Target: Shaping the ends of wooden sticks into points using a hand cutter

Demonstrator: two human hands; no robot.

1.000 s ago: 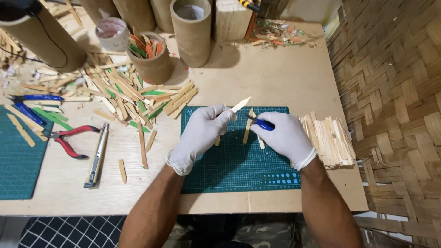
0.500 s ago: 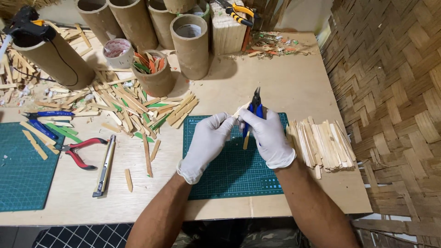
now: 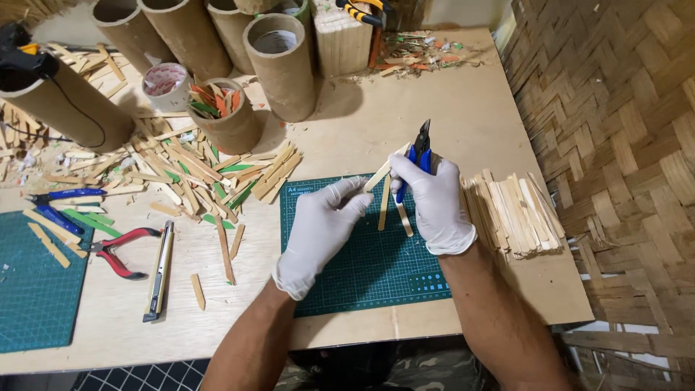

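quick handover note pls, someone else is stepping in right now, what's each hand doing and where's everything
Left hand: gloved, grip shut on a wooden craft stick held above the green cutting mat.
Right hand: gloved, grip shut on the blue-handled cutters, tips pointing up beside the stick's far end.
On the mat under the hands: two loose sticks.
Right of the mat: stacked pile of plain sticks.
Left of the mat: scattered stick offcuts, utility knife, red-handled pliers.
Done: cannot tell whether the held stick is cut.
Left: the stack at right looks unprocessed.
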